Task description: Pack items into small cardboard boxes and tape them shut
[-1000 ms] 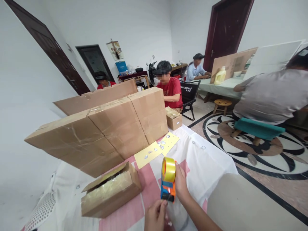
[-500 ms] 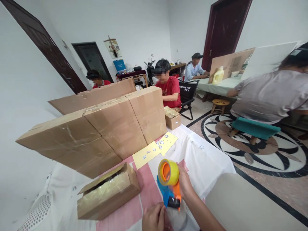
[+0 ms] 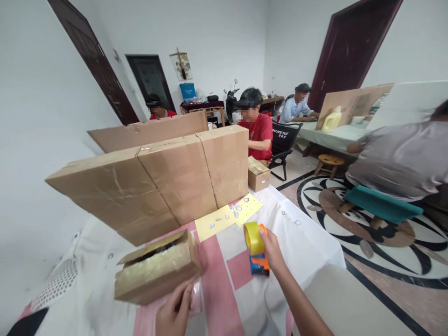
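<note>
My right hand (image 3: 272, 252) grips a tape dispenser (image 3: 256, 249) with a yellow roll and an orange and blue body, held just above the white and pink tablecloth (image 3: 304, 238). My left hand (image 3: 174, 311) is at the near edge, fingers curled against the front of a small cardboard box (image 3: 157, 269) whose top flap stands partly open. A strip of clear tape seems to lie under its fingers, though I cannot make it out well.
A row of large taped cartons (image 3: 157, 179) stands across the table behind the small box. Yellow sheets (image 3: 227, 215) with small metal clips lie before them. Another small box (image 3: 258, 173) sits further back. Several people sit at tables beyond; one in grey sits at right on a teal stool (image 3: 383, 205).
My right hand carried the dispenser away to the right and farther out. My left hand left the dispenser's front and went left to the small box. The view swung slightly.
</note>
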### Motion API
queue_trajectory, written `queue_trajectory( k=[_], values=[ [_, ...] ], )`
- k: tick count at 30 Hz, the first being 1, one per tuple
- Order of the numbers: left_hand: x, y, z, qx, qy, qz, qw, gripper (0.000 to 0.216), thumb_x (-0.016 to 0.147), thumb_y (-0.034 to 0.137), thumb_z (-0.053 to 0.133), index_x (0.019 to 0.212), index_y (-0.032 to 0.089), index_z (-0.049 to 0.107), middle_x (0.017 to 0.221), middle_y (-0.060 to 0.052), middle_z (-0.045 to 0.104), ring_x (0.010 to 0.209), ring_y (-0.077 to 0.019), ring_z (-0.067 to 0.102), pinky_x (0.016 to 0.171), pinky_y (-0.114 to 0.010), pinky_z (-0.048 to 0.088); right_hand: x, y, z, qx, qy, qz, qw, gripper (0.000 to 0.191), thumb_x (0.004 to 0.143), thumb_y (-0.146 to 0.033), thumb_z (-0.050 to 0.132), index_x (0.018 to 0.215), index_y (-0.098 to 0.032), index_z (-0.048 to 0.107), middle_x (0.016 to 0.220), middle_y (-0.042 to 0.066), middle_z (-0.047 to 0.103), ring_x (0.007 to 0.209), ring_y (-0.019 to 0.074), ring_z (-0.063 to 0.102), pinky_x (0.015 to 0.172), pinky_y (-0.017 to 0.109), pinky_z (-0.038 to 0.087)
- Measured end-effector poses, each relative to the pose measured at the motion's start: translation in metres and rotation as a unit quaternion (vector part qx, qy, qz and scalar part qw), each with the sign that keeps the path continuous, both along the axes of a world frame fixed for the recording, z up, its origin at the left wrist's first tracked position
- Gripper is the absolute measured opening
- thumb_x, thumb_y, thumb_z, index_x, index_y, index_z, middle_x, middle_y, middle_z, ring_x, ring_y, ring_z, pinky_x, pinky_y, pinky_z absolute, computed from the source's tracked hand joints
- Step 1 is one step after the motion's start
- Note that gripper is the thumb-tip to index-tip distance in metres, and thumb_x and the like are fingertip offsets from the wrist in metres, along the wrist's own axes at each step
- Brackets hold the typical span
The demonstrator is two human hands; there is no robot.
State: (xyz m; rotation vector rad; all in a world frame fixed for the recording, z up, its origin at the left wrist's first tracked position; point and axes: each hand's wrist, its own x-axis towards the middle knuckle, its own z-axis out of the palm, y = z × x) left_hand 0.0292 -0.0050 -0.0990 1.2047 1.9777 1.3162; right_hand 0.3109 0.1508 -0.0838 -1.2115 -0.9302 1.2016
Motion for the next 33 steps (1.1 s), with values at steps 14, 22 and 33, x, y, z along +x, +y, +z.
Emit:
queue_trajectory(
  k=[14,22,33],
  values=[
    [-0.003,0.023,0.042,0.039,0.003,-0.031,0.999,0.051,0.081,0.063,0.068,0.097,0.016,0.081,0.054,-0.001,0.063,0.049,-0.0164,0.061,0.051,-0.025,0.051,-0.016,-0.007,-0.010,0.158,-0.239,-0.046,0.957,0.042,0.075,-0.045,0.074,0.104,-0.021,0.054,0.099,0.005,0.055,0.094,0.0251,0.056,0.086,0.040,0.049],
    [0.013,0.020,0.022,0.214,0.122,-0.159,0.956,0.023,0.093,0.037,0.065,0.100,0.022,0.081,0.083,-0.005,0.080,0.056,-0.0123,0.067,0.056,-0.020,0.055,-0.096,-0.070,0.046,0.312,-0.214,0.269,0.886,0.006,0.087,-0.020,0.069,0.090,-0.023,0.066,0.100,0.003,0.050,0.099,0.0192,0.058,0.088,0.033,0.050],
    [-0.029,0.006,0.000,0.105,0.088,-0.032,0.990,0.039,0.094,0.054,0.058,0.105,0.019,0.072,0.049,0.007,0.060,0.035,-0.0105,0.053,0.041,-0.020,0.044,-0.060,-0.054,0.102,0.418,-0.166,0.080,0.889,0.010,0.096,-0.017,0.058,0.089,-0.024,0.063,0.094,0.003,0.051,0.091,0.0192,0.053,0.081,0.035,0.045]
  ],
)
